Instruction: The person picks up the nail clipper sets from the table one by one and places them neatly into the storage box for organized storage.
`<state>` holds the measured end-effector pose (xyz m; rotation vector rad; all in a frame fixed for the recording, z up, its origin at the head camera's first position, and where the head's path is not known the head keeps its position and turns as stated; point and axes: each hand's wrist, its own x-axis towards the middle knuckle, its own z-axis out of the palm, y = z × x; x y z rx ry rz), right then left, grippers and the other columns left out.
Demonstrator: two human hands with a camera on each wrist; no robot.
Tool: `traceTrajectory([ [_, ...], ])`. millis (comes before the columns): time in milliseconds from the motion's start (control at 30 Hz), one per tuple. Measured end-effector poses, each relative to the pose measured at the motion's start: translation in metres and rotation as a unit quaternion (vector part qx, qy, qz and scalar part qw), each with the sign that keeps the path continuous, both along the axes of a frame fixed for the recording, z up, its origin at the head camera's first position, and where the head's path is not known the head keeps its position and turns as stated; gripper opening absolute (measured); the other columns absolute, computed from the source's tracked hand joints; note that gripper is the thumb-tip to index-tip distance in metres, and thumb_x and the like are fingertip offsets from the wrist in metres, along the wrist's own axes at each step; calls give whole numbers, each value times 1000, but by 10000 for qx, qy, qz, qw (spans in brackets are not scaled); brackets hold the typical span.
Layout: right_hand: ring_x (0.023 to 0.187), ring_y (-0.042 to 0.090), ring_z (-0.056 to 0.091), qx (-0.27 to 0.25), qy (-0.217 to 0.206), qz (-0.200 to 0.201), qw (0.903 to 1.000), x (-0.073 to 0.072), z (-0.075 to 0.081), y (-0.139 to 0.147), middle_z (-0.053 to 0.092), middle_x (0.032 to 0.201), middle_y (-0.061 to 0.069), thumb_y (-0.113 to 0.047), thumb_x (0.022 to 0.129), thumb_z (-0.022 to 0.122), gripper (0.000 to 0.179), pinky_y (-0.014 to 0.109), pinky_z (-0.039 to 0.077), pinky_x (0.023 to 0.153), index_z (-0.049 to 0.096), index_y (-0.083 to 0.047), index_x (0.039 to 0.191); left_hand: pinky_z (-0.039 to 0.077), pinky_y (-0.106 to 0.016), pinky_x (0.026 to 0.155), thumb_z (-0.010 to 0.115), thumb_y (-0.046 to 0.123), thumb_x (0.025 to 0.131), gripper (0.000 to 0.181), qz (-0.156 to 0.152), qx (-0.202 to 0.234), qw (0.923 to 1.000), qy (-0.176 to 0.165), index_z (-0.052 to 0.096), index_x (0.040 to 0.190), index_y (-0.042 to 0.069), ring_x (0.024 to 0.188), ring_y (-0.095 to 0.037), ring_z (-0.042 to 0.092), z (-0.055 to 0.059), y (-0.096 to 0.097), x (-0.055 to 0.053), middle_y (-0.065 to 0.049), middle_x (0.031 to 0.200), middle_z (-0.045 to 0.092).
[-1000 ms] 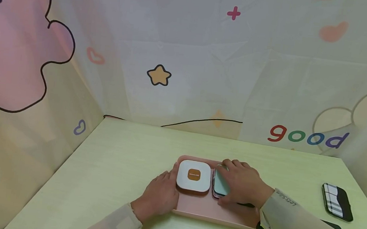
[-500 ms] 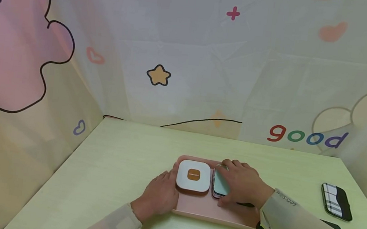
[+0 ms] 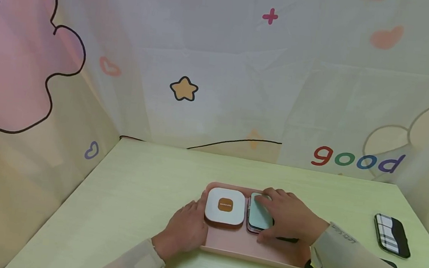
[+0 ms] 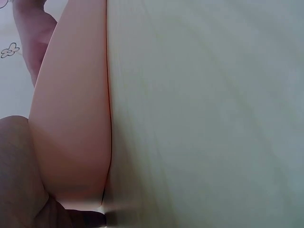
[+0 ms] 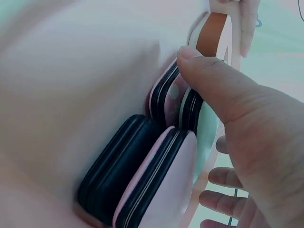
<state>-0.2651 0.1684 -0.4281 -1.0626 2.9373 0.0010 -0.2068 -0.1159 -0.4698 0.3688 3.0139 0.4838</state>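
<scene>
A pink tray lies on the table. My left hand rests along its left wall, fingers extended on the outside. A white square box with a brown label fills the tray's back left corner. Beside it sits a mint-green-topped case, stacked over a pink one. My right hand is over the right part, thumb and fingers spread; fingertips lie at the mint case's right side. In the right wrist view, a pink zip case and a black case stand beside the stack, mostly hidden from the head view.
To the right of the tray lies a phone-shaped item with a plaid and black face. A dark object shows partly behind the right sleeve. A printed cloth backdrop rises behind the table.
My right hand has shifted slightly right, uncovering more of the mint-green top. The left hand and the tray hold their places, and the view has turned a little.
</scene>
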Motion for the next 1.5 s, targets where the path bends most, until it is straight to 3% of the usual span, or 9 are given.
traceTrajectory([
  [233, 119, 30, 54, -53, 14, -412, 9991, -2, 4, 14, 55, 134, 7, -87, 60, 69, 107, 55, 46, 101, 55, -19, 141, 38, -51, 113, 34, 20, 99, 69, -6, 65, 10000, -73, 9, 161, 3, 142, -38, 41, 0, 2, 0, -19, 154, 42],
  [800, 117, 33, 56, -524, 121, -613, 9967, 4, 17, 45, 59, 128, 7, -64, 79, 73, 74, 58, 45, 99, 61, -17, 135, 38, -51, 113, 34, 19, 98, 69, 5, 85, 10000, -50, 9, 160, 2, 142, -39, 41, -1, 2, 1, -21, 153, 43],
  [1267, 121, 41, 54, -462, -39, -1211, 9916, -5, 9, 99, 57, 133, 17, -80, 76, 63, 95, 65, 41, 102, 56, -10, 140, 38, -51, 113, 34, 20, 98, 69, 33, 44, 10000, -43, 9, 161, 3, 141, -39, 42, -1, 1, 1, -21, 153, 43],
  [1500, 123, 47, 50, -357, -130, -1525, 9876, -7, 4, 124, 54, 136, 23, -77, 79, 62, 93, 69, 39, 101, 55, -8, 140, 39, -49, 113, 35, 20, 98, 70, 12, 23, 10000, 60, 10, 160, 2, 140, -38, 44, -3, 0, -1, -20, 151, 45],
])
